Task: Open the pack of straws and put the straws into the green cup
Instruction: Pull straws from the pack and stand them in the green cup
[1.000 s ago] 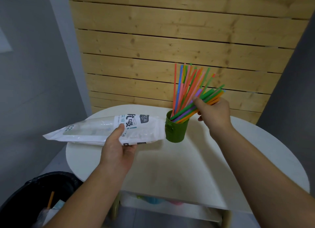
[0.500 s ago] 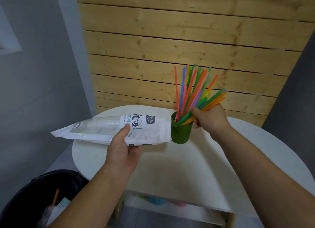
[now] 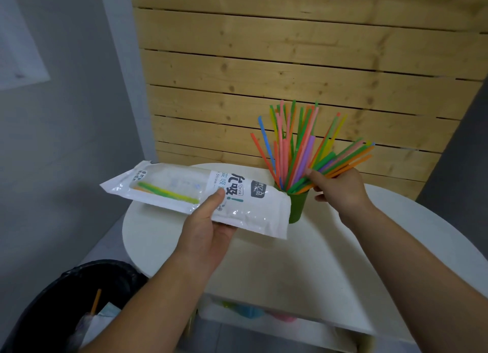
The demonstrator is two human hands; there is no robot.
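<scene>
A green cup stands at the back of the round white table, partly behind the pack. Several coloured straws fan out of it. My right hand grips a slanted bundle of those straws just above the cup's rim, their lower ends inside the cup. My left hand holds the white straw pack level in the air to the left of the cup, thumb on top. A few green and yellow straws show through its clear window.
A black bin with a liner, scraps and one orange straw stands on the floor at the lower left. A wooden slat wall rises behind the table. A lower shelf holds coloured items.
The pack has lifted and tilted so its window faces me. My right hand still holds its bundle at the cup, and the straws in the cup have spread out wider.
</scene>
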